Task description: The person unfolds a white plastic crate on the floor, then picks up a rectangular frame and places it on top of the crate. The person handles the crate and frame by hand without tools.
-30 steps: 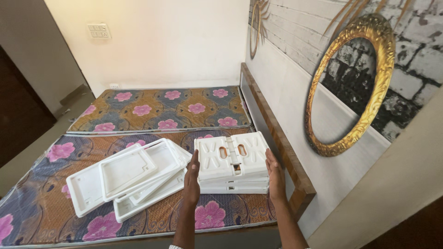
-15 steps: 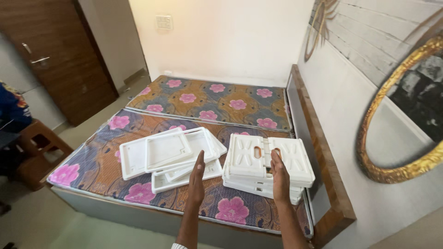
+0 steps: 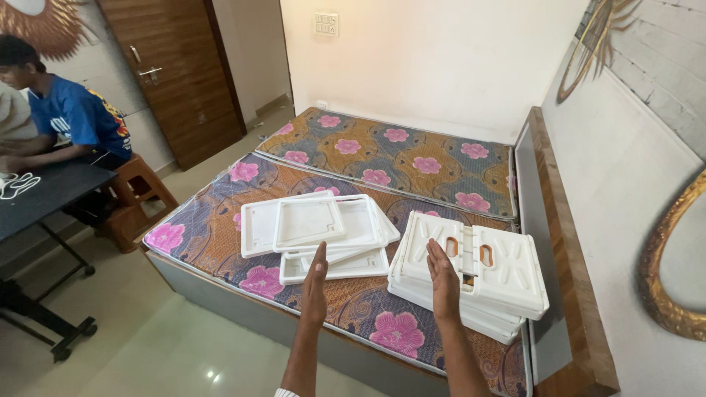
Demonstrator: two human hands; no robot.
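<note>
Both hands have drawn back toward the near edge of the mattress (image 3: 213, 242) and now hover flat and open-fingered, gripping nothing, while the view has swung left to take in a seated person (image 3: 62, 117) at a dark table (image 3: 44, 195). Bare floor lies along the bed's left and near sides. Loose white panels (image 3: 316, 228) are spread near the mattress's middle, just ahead of the left hand (image 3: 316, 283), which is clear of them. Right of that, the right hand (image 3: 443, 283) overlaps the near left edge of the stacked white panels (image 3: 478, 272); contact cannot be judged. That stack sits at the mattress's near right corner, beside the wooden bed frame (image 3: 566, 242).
</note>
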